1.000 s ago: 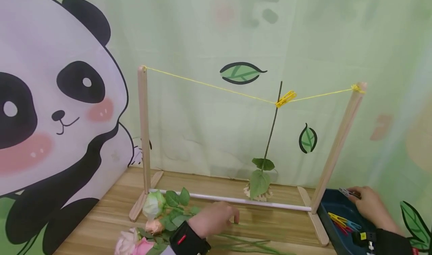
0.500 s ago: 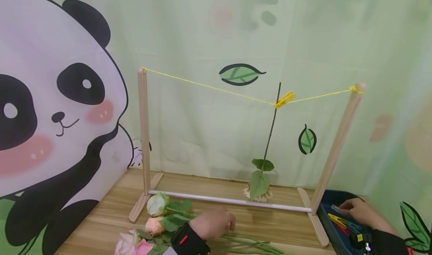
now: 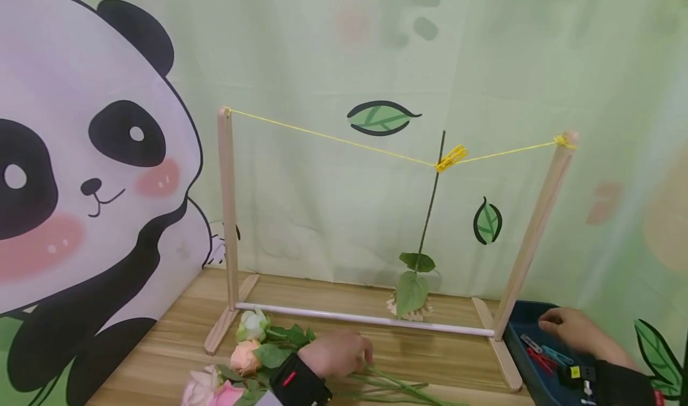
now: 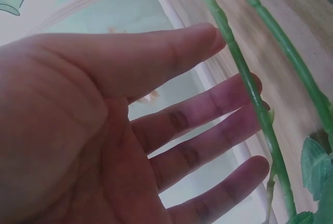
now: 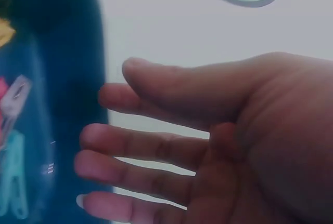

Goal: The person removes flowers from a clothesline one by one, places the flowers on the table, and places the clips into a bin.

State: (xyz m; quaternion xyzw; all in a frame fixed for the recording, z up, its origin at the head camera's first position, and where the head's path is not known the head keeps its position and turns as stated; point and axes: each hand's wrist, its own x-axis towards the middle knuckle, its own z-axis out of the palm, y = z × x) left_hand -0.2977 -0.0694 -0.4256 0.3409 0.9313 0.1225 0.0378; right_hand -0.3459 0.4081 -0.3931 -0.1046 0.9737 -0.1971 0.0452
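In the head view my left hand (image 3: 335,353) is over the stems of several roses, white (image 3: 252,325), peach (image 3: 245,357) and pink (image 3: 228,394). In the left wrist view its fingers are nearly straight. A green stem (image 4: 242,70) crosses in front of the fingertips and runs by the thumb tip. My right hand (image 3: 577,331) hovers over the blue tray (image 3: 516,310), loosely spread, holding nothing. Inside the tray lie clothespins: clear (image 3: 532,342), red (image 3: 540,359) and light blue (image 3: 557,355). A yellow clothespin (image 3: 451,158) holds a flower stem (image 3: 428,215) on the string.
A wooden rack stands on the table, with a left post (image 3: 227,209), right post (image 3: 537,233), white crossbar (image 3: 365,319) and sagging yellow string (image 3: 322,134). The clipped flower hangs head down behind the crossbar. A panda-print backdrop (image 3: 301,48) rises behind.
My right hand has let go of the clear clothespin, which now lies in the tray. The tray's yellow clothespin is no longer visible in the head view. The white rose has shifted slightly rightward.
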